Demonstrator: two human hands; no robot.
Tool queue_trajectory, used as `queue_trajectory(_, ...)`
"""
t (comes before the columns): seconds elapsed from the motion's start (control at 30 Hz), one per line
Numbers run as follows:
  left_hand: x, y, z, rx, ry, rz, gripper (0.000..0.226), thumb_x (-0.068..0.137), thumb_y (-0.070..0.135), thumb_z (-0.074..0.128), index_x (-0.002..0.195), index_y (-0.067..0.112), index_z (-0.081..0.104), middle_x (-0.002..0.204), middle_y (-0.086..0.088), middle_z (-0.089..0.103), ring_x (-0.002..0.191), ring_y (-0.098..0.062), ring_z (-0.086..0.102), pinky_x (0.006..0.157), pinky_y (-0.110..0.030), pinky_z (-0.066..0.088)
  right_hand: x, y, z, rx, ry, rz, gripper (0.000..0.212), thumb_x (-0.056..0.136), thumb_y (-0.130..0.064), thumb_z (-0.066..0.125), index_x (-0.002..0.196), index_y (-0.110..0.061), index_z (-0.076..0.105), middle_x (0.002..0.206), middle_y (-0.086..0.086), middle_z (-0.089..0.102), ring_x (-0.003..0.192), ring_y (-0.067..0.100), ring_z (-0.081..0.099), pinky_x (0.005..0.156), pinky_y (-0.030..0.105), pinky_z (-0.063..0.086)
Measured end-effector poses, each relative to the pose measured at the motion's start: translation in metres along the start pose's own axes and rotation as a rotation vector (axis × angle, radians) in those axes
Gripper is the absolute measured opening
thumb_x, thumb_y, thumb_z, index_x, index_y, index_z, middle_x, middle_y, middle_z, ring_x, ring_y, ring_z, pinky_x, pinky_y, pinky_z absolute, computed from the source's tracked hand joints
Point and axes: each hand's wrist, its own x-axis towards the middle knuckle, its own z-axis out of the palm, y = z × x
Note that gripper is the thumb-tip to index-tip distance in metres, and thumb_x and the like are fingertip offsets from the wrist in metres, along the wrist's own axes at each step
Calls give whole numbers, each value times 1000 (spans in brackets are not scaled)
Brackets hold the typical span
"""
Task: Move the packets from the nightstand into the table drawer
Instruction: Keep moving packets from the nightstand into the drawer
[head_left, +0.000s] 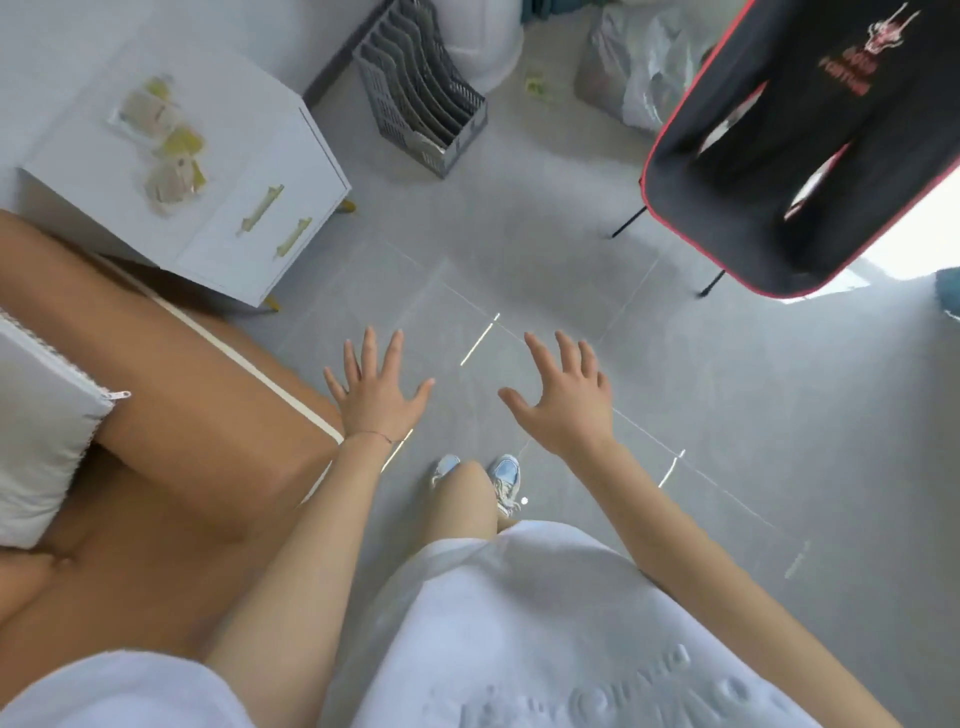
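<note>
bright daylight — blown-out right edge | soft overall blur | wide-angle edges bent

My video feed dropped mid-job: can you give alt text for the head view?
The left hand and right hand hover open and empty above the grey tiled floor. The packets lie on the white nightstand at upper left, drawers closed.

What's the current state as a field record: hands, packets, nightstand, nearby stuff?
left hand: open, fingers spread, empty
right hand: open, fingers spread, empty
packets: several clear yellow-and-beige packets on the nightstand top, untouched
nightstand: white nightstand with gold handles, drawers shut, upper left
nearby: grey slotted file rack; black red-trimmed chair; brown sofa
table drawer: not in view
</note>
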Motion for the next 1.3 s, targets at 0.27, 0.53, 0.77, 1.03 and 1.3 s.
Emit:
queue_trajectory(0.27, 93, -36, -48, -74, 32, -141, 76, 88, 58, 47, 151, 33, 11, 160, -2, 0, 147, -31, -4, 113, -58, -3, 111, -84, -22, -164, -70, -183, 74, 88, -59, 48, 151, -36, 15, 160, 3, 12, 147, 30, 4, 110, 43, 22)
queue_trajectory(0.53, 202, -75, -117, -128, -21, -192, 75, 90, 59, 41, 151, 32, 5, 160, -2, -5, 146, -31, -6, 112, -58, -4, 225, -190, -60, -178, -96, -184, 74, 89, -60, 46, 151, -36, 14, 159, 1, 14, 147, 26, 5, 112, 44, 22)
queue_trajectory(0.77, 270, -117, -163, -197, 12, -310, 74, 91, 60, 39, 151, 33, 4, 160, 1, -9, 147, -28, -10, 113, -56, -8, 308, -275, -83, -258, -138, -291, 73, 90, -58, 47, 151, -34, 15, 158, 2, 15, 147, 26, 7, 112, 43, 22)
queue_trajectory(1.03, 341, -162, -198, -275, 59, -514, 74, 90, 61, 38, 151, 36, 4, 160, 2, -6, 147, -26, -9, 116, -54, -5, 397, -373, -89, -407, -243, -485, 74, 91, -58, 45, 152, -34, 11, 158, 3, 12, 145, 27, 8, 111, 41, 23)
queue_trajectory(1.3, 404, -203, -212, -328, 85, -693, 71, 91, 56, 41, 150, 36, 7, 160, -2, 3, 147, -28, -1, 116, -55, 3, 495, -462, -91, -591, -290, -609, 75, 91, -61, 40, 152, -33, 7, 160, 4, 9, 147, 28, 6, 111, 44, 24)
